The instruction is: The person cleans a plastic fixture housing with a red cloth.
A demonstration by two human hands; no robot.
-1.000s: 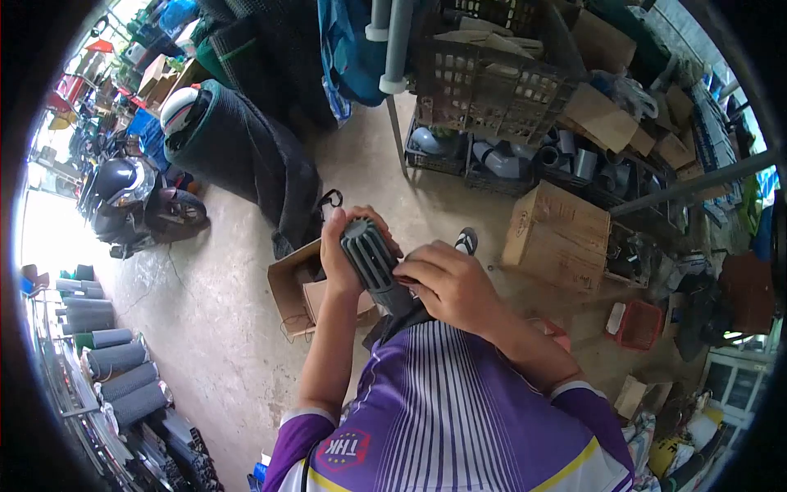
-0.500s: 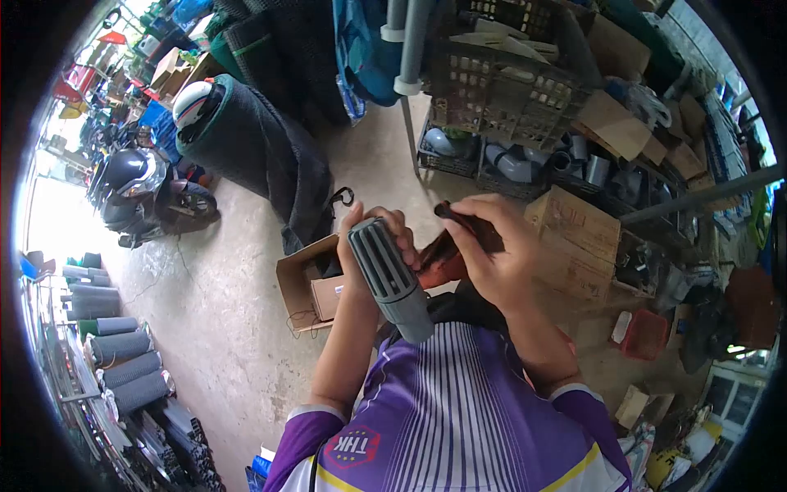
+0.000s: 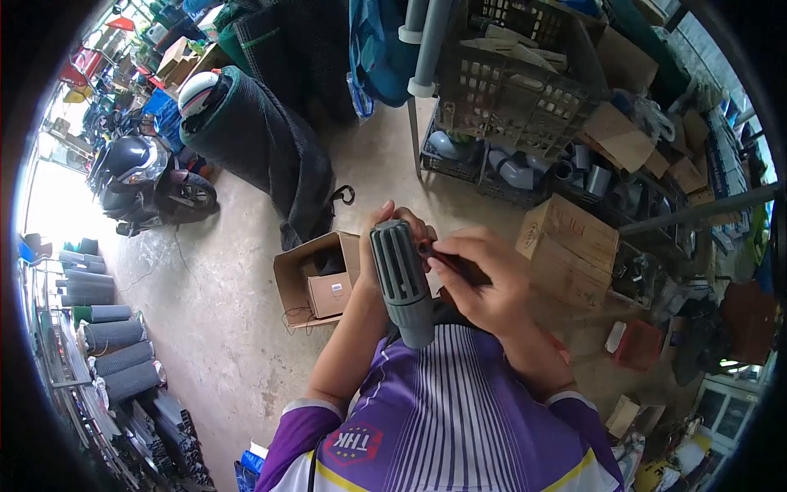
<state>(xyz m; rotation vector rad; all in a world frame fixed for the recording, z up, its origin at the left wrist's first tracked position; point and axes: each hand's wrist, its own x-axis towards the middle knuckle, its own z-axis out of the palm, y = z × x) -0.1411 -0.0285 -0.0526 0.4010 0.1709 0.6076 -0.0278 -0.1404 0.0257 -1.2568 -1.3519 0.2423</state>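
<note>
A grey slotted plastic fitting (image 3: pixel 400 275) with a narrower neck is held in front of the chest, its neck toward the purple shirt. My left hand (image 3: pixel 385 234) is wrapped round its far end from behind. Close beside the slots, my right hand (image 3: pixel 485 275) pinches a small dark reddish-brown item (image 3: pixel 426 248), whose end lies against or very near the fitting. The rest of that item is partly hidden by my right fingers and palm.
An open cardboard box (image 3: pixel 297 283) stands on the floor below my left hand, and a closed carton (image 3: pixel 571 246) lies to the right. Crates (image 3: pixel 525 98), a grey pole (image 3: pixel 428 49), a mesh roll (image 3: pixel 254 139) and a motorbike (image 3: pixel 143 180) stand beyond.
My right hand has moved left and down, bringing the dark item against or near the fitting. The fitting has shifted slightly right and stands more upright in view.
</note>
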